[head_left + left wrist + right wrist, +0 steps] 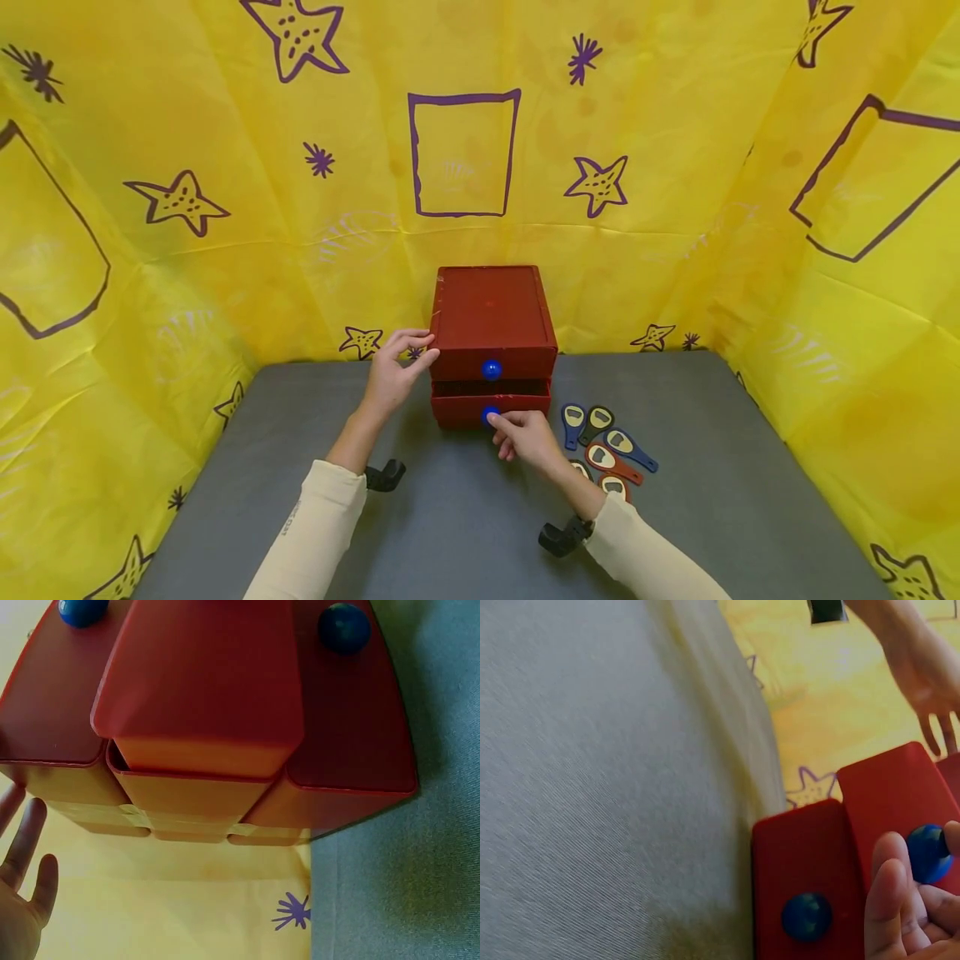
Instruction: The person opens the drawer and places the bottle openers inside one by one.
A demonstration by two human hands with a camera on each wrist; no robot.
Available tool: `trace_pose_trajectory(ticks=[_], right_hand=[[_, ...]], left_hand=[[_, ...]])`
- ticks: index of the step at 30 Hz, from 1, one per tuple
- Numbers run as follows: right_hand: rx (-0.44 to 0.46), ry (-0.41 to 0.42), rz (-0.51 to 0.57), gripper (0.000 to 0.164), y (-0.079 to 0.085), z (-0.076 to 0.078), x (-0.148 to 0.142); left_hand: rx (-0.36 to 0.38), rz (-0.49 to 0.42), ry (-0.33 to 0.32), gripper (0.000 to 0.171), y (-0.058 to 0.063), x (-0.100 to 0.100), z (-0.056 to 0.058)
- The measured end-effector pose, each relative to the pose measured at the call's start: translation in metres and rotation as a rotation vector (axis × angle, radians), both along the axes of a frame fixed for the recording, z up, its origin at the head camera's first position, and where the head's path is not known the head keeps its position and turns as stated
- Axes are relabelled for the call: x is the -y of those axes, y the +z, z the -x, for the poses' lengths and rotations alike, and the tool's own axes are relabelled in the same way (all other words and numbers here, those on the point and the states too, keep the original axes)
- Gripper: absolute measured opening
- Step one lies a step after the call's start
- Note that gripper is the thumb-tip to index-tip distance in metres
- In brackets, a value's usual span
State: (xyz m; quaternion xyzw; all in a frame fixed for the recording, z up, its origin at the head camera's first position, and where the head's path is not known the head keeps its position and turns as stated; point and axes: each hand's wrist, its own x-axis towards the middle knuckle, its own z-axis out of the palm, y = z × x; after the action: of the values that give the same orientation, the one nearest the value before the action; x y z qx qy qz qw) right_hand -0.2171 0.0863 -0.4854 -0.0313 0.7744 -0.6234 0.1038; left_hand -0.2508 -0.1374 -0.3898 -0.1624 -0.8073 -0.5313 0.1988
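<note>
Your red drawer unit stands by the tabletop's far edge, roughly midway between the far corners. Its fronts face you; the middle drawer is pulled partway out, its line of travel running toward the near edge. Which side of the unit is longer: cannot tell. Your right hand pinches that drawer's blue knob. Your left hand holds nothing, fingers spread, fingertips at the unit's upper left side. Surface: grey tabletop, enclosed by yellow cloth walls printed with purple starfish and outlines. Count: three drawers; six visible bottle openers, two blue, two dark, two red, between unit and right edge, one partly behind your wrist.
</note>
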Motion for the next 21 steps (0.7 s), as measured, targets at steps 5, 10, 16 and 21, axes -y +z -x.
trace_pose_trajectory(ticks=[5, 10, 16, 21], right_hand=[[-0.002, 0.035, 0.024, 0.035, 0.004, -0.017, -0.002], [0.006, 0.075, 0.029, 0.036, 0.008, -0.033, -0.006], [0.021, 0.089, 0.052, 0.039, 0.004, -0.048, -0.012], [0.040, 0.131, 0.058, 0.043, 0.004, -0.064, -0.015]], left_hand=[[-0.049, 0.008, 0.008, 0.025, -0.003, -0.002, 0.002], [-0.087, 0.046, 0.025, 0.024, -0.024, 0.005, 0.019], [-0.113, 0.072, 0.037, 0.024, -0.027, 0.005, 0.021], [-0.097, 0.057, 0.030, 0.024, -0.027, 0.006, 0.021]])
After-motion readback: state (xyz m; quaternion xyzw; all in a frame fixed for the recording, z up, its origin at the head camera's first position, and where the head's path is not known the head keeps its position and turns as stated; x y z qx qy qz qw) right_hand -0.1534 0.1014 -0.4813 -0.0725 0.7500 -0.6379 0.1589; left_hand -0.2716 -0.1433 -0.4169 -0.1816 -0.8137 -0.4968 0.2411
